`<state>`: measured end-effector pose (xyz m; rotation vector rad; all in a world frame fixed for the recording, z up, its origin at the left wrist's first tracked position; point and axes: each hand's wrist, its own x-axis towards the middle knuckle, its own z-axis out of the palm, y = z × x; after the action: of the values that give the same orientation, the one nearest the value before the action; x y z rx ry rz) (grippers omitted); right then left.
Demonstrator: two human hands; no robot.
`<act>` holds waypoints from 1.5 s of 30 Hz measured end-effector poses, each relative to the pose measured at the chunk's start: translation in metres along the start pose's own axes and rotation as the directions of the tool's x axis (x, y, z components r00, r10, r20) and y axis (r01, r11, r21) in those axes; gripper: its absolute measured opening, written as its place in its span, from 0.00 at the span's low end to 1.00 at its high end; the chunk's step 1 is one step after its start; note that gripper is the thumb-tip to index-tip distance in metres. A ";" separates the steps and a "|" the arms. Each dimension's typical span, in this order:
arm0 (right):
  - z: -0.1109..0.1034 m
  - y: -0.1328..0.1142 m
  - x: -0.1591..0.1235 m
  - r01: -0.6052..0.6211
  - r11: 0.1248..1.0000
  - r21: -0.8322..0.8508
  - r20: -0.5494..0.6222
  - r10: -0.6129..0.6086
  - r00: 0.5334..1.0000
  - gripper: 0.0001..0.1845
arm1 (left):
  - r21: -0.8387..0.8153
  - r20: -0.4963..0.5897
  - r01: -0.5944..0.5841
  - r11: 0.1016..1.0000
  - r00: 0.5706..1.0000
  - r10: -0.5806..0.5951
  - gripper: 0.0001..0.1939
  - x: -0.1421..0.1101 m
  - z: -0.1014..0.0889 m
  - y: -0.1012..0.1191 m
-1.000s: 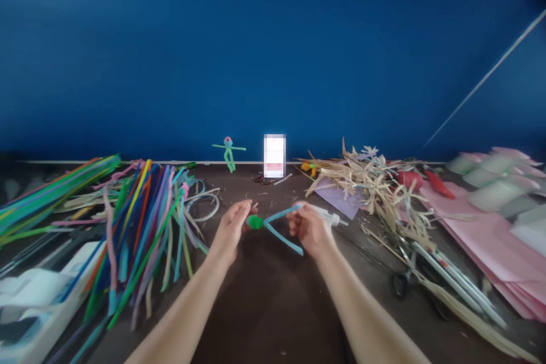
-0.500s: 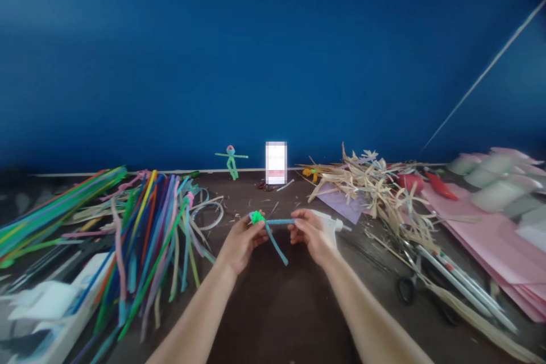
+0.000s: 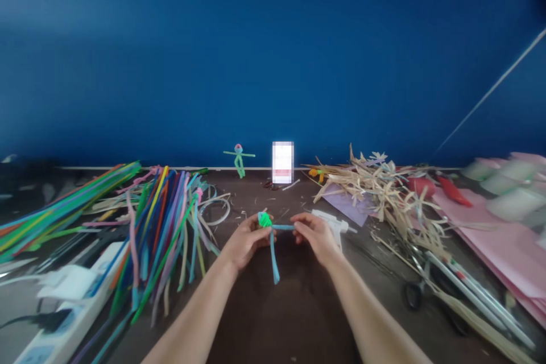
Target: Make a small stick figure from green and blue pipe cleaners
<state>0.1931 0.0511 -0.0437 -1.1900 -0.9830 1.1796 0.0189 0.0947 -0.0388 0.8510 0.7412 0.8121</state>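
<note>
My left hand (image 3: 246, 243) pinches a bright green pom-pom (image 3: 265, 219) with a light blue pipe cleaner (image 3: 274, 256) bent around it. One length of the pipe cleaner runs sideways to my right hand (image 3: 313, 236), whose fingers hold its far end. The other length hangs down between my hands. A white hot glue gun (image 3: 335, 224) lies on the dark table (image 3: 298, 313) just beyond my right hand, not touching it. Part of the pom-pom is hidden by my left fingers.
A large fan of coloured pipe cleaners (image 3: 166, 227) spreads left of my hands, with a white power strip (image 3: 81, 296) beyond. Dried straw (image 3: 384, 196), black-handled scissors (image 3: 413, 296) and pink paper sheets (image 3: 482, 244) lie right. A small pipe-cleaner figure (image 3: 239, 159) stands at the back.
The pipe cleaner has gone from an open V to a sideways length and a hanging one. The pom-pom now sits at my left fingers, and my hands are closer together.
</note>
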 end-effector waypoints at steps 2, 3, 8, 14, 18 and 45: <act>-0.001 0.001 0.000 -0.022 0.996 0.090 0.003 0.022 1.000 0.11 | -0.008 0.012 -0.004 1.000 1.000 0.004 0.18 0.000 0.000 0.000; -0.001 0.001 0.000 -0.029 0.990 0.137 0.007 0.028 1.000 0.12 | -0.005 0.017 -0.007 1.000 1.000 0.007 0.18 0.000 0.000 0.000; 0.000 -0.002 -0.001 -0.084 0.953 0.291 0.036 0.077 0.996 0.17 | 0.023 -0.002 -0.040 0.999 0.999 0.040 0.19 0.000 0.001 0.000; 0.005 -0.007 -0.004 -0.135 0.941 0.310 0.127 0.100 0.987 0.17 | -0.047 -0.042 -0.122 0.991 0.992 0.120 0.14 0.002 0.002 -0.005; 0.009 -0.008 -0.009 -0.140 0.988 0.070 0.247 0.119 0.962 0.13 | -0.031 0.025 -0.117 0.993 0.993 0.117 0.15 -0.001 0.004 -0.003; 0.009 -0.026 -0.016 0.399 0.725 -0.561 0.151 -0.384 0.911 0.07 | 0.066 0.024 0.138 0.988 0.990 -0.140 0.08 0.002 -0.002 0.001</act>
<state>0.1859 0.0371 -0.0167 -1.3418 -1.6028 0.5522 0.0181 0.0976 -0.0398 0.8570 0.7958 0.6536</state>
